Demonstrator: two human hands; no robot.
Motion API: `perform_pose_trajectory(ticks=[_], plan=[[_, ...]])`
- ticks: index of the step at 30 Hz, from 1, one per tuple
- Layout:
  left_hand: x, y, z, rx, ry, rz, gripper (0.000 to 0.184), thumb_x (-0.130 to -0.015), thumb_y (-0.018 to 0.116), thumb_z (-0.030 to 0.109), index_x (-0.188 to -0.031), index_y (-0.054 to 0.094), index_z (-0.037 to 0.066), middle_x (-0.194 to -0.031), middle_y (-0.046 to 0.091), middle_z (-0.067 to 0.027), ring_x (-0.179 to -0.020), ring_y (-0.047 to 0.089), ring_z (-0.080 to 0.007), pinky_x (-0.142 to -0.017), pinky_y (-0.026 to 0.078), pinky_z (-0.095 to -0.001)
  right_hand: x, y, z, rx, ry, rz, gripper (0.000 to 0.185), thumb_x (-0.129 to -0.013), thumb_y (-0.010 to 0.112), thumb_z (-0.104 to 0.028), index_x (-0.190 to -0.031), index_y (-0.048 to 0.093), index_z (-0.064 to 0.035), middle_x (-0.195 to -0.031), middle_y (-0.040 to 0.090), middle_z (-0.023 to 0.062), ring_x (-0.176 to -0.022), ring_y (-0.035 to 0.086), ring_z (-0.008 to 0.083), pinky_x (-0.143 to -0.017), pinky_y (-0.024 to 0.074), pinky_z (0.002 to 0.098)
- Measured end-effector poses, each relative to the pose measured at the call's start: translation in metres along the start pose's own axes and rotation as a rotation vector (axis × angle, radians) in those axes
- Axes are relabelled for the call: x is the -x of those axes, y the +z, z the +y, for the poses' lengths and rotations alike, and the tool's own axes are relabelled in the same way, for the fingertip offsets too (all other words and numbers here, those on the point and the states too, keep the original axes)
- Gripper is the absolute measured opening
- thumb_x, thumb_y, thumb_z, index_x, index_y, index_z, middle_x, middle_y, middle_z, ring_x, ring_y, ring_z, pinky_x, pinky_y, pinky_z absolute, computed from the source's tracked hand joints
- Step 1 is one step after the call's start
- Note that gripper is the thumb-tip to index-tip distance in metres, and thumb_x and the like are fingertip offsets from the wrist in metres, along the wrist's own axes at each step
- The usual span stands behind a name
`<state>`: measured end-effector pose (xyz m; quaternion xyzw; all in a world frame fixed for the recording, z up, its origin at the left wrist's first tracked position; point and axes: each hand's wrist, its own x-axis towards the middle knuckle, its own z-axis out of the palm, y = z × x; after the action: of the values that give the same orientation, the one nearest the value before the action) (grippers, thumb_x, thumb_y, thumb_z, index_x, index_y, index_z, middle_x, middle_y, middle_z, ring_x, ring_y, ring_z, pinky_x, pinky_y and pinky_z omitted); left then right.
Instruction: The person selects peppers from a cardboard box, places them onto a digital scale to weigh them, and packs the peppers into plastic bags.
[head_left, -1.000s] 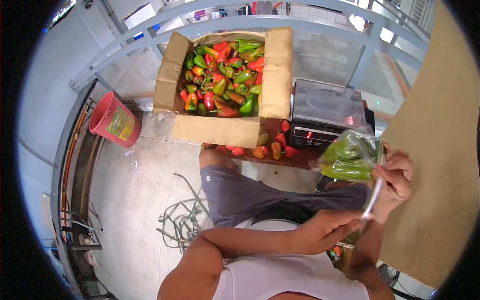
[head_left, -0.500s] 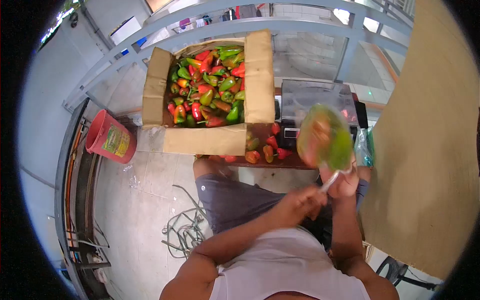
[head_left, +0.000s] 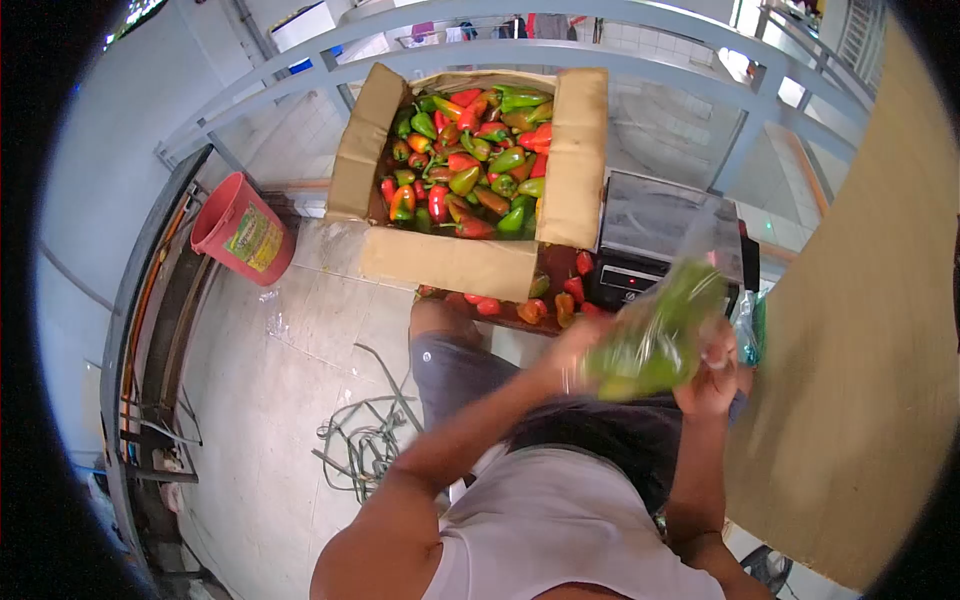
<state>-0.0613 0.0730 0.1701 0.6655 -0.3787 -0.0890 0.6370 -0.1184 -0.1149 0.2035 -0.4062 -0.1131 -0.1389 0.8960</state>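
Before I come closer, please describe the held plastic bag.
Find the open cardboard box, then the digital scale to its right. In front, between the left hand and right hand, is the clear plastic bag: unlike the loose peppers, its green contents are wrapped.

Green, red and orange peppers point(head_left: 463, 180) in a tan box point(head_left: 580, 155) at twelve o'clock.
At three o'clock a clear bag point(head_left: 655, 340) shows bright green; beyond it, at four, a plain tan board point(head_left: 850, 400). The scale point(head_left: 665, 225) at two is grey above, black in front, with a red light. At ten, a red bucket point(head_left: 222, 222) with a yellow-and-green label point(head_left: 256, 240); at seven, grey-green strapping point(head_left: 367, 445); at five, a white top point(head_left: 560, 510).
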Motion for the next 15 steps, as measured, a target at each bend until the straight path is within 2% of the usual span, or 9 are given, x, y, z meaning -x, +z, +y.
perform_pose_trajectory(ticks=[2,5,7,9,10,11,13,14,15], plan=[[-0.036,-0.043,0.029,-0.326,0.228,0.004,0.026,-0.09,0.061,0.02,-0.109,0.066,0.003,-0.092,0.069,-0.0132,-0.084,0.07,-0.0307,-0.072,0.055,-0.0436,-0.013,-0.024,0.006,0.245,-0.026,-0.13,0.02,-0.087,0.076,-0.019,-0.083,0.063,-0.0036,-0.102,0.058,0.0092,-0.091,0.055,0.0184,-0.077,0.0487,0.0302],[-0.036,-0.03,0.078,-0.814,0.468,0.144,0.034,-0.082,0.065,0.023,-0.111,0.068,0.005,-0.091,0.068,-0.0154,-0.08,0.069,-0.0334,-0.07,0.054,-0.0432,-0.021,-0.008,0.009,0.737,-0.338,0.048,0.017,-0.087,0.075,-0.015,-0.084,0.062,-0.0044,-0.103,0.057,0.0089,-0.091,0.054,0.0175,-0.08,0.0448,0.0296],[-0.014,0.014,0.091,-0.864,0.369,0.095,0.028,-0.083,0.068,0.018,-0.11,0.07,0.009,-0.092,0.068,-0.0107,-0.081,0.068,-0.029,-0.068,0.052,-0.0374,-0.023,-0.011,0.016,0.467,-0.475,0.138,0.017,-0.087,0.075,-0.015,-0.095,0.063,-0.0063,-0.113,0.059,0.0088,-0.106,0.057,0.0225,-0.094,0.0475,0.0385],[0.007,0.045,0.071,-0.342,0.255,0.154,0.026,-0.083,0.071,0.015,-0.108,0.071,0.011,-0.098,0.069,-0.0089,-0.089,0.068,-0.0287,-0.072,0.052,-0.0372,-0.018,0.004,0.015,0.093,-0.499,0.134,0.022,-0.087,0.075,-0.019,-0.101,0.062,-0.0093,-0.125,0.058,0.007,-0.119,0.056,0.0281,-0.105,0.0458,0.0469],[0.012,0.052,0.066,-0.081,0.193,0.178,0.025,-0.083,0.072,0.013,-0.107,0.072,0.011,-0.101,0.07,-0.008,-0.093,0.068,-0.0285,-0.074,0.051,-0.0371,-0.018,-0.008,0.014,-0.11,-0.466,-0.056,0.043,-0.083,0.08,-0.025,-0.116,0.058,-0.0097,-0.134,0.055,0.0075,-0.129,0.05,0.0316,-0.112,0.0384,0.0515],[0.016,0.057,0.062,-0.158,0.296,0.205,0.025,-0.083,0.073,0.012,-0.107,0.072,0.011,-0.105,0.07,-0.0081,-0.099,0.067,-0.0295,-0.079,0.05,-0.04,-0.018,-0.019,0.013,-0.308,-0.396,-0.232,0.065,-0.079,0.084,-0.032,-0.131,0.053,-0.0101,-0.142,0.053,0.008,-0.139,0.044,0.0351,-0.119,0.031,0.0562],[0.017,0.064,0.06,-0.315,0.515,0.255,0.026,-0.082,0.074,0.01,-0.108,0.071,0.01,-0.112,0.07,-0.0084,-0.111,0.064,-0.0315,-0.089,0.049,-0.0459,-0.028,-0.023,0.01,-0.469,-0.348,-0.547,0.088,-0.074,0.089,-0.032,-0.146,0.045,-0.0093,-0.152,0.047,0.0133,-0.146,0.036,0.038,-0.122,0.0221,0.0576],[0.022,0.078,0.049,-0.248,0.525,0.307,0.023,-0.084,0.072,0.012,-0.107,0.071,0.008,-0.122,0.068,-0.0133,-0.121,0.06,-0.035,-0.103,0.041,-0.0525,-0.027,-0.023,0.006,-0.459,-0.394,-0.624,0.108,-0.069,0.091,-0.034,-0.156,0.031,-0.0099,-0.158,0.039,0.015,-0.149,0.03,0.0371,-0.124,0.0171,0.0582],[0.026,0.091,0.028,-0.021,0.37,0.254,0.025,-0.085,0.071,0.017,-0.109,0.07,0.007,-0.126,0.065,-0.0148,-0.124,0.057,-0.0367,-0.105,0.039,-0.0542,-0.023,0.0,-0.006,-0.361,-0.422,-0.589,0.108,-0.068,0.092,-0.033,-0.155,0.032,-0.0087,-0.157,0.04,0.015,-0.149,0.031,0.0373,-0.123,0.0169,0.0584]])
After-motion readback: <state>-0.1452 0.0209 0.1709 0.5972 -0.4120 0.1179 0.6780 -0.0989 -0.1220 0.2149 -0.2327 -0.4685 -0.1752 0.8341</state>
